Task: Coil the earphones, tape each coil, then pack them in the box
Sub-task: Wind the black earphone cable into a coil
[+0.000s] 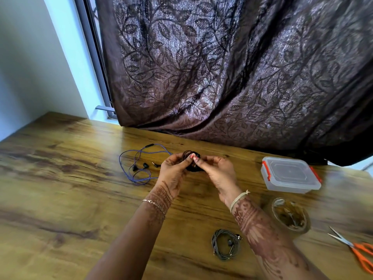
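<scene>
Head view, centre of frame: a dark earphone coil (190, 161), wound in tight loops, is held above the counter (60, 178). Both hands pinch it, left hand (173, 172) with fingers curled on its left side, right hand (218, 172) gripping with thumb and fingertips. Blue earphones (137, 164) lie uncoiled just left of the hands. A grey coil (224, 247) lies at lower centre. At centre right a clear box (290, 174) with orange latches stands lidded; contents cannot be made out. A tape roll (290, 216) sits below it.
</scene>
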